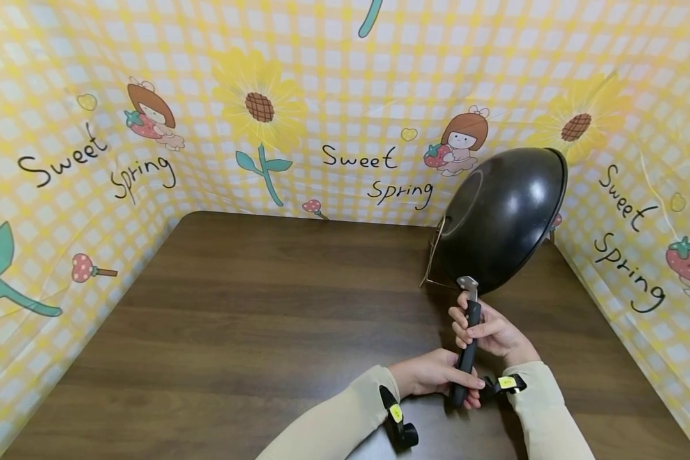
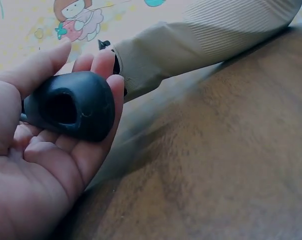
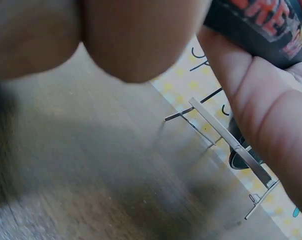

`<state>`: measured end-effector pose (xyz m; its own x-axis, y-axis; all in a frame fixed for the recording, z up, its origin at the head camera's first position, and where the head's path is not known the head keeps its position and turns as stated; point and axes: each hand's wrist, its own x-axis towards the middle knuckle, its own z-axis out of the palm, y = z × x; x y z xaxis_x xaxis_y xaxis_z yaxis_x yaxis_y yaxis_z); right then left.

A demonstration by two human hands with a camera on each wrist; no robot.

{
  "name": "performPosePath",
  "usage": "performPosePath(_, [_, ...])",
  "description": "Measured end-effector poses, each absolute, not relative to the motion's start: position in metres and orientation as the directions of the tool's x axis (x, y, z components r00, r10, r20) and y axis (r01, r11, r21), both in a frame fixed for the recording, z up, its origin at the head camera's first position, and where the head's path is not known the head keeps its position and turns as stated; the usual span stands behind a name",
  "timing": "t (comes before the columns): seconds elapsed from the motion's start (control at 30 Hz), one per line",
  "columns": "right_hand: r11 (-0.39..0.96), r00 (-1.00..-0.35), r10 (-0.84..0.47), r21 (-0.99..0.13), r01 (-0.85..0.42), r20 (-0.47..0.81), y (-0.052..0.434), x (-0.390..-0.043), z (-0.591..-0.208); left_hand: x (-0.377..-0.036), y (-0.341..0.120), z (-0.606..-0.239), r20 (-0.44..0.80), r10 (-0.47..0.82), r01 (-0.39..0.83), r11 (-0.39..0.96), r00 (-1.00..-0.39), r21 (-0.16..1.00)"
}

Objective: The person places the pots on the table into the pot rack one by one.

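Note:
A black wok [image 1: 503, 220] stands tilted on its side at the back right of the wooden table [image 1: 253, 319], its rounded underside facing me. Its black handle [image 1: 468, 348] runs down toward me. My left hand [image 1: 437, 377] grips the handle's near end [image 2: 71, 107], whose hollow butt shows in the left wrist view. My right hand [image 1: 485, 329] grips the handle higher up, near the metal bracket [image 1: 467, 283]. In the right wrist view the handle [image 3: 261, 25] bears a red label.
A thin metal wire rack [image 1: 434, 255] stands beside the wok, seen also as a wire rack [image 3: 226, 142] in the right wrist view. A yellow checked backdrop [image 1: 333, 96] with "Sweet Spring" print walls the table on three sides.

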<state>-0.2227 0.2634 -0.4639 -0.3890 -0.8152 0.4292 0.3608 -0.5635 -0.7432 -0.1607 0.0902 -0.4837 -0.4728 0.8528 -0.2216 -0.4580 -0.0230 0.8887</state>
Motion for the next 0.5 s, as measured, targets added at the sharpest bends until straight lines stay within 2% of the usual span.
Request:
performPosePath(0.13, [-0.573, -0.378, -0.811, -0.736, 0.361, 0.446, 0.265, -0.2235, -0.4673, -0.16, 0.0903, -0.4841, -0.218, 0.86, -0.48, -0.036, -0.462, 0.877])
performPosePath(0.37, [-0.574, -0.377, -0.809, -0.745, 0.338, 0.452, 0.2666, -0.2223, -0.4712, -0.1562, 0.0897, -0.4861, -0.204, 0.825, -0.482, -0.092, -0.526, 0.871])
performPosePath(0.5, [-0.562, -0.393, -0.809, -0.772, 0.298, 0.437, 0.2686, -0.2214, -0.4699, -0.156, 0.0893, -0.4854, -0.196, 0.821, -0.475, -0.101, -0.536, 0.874])
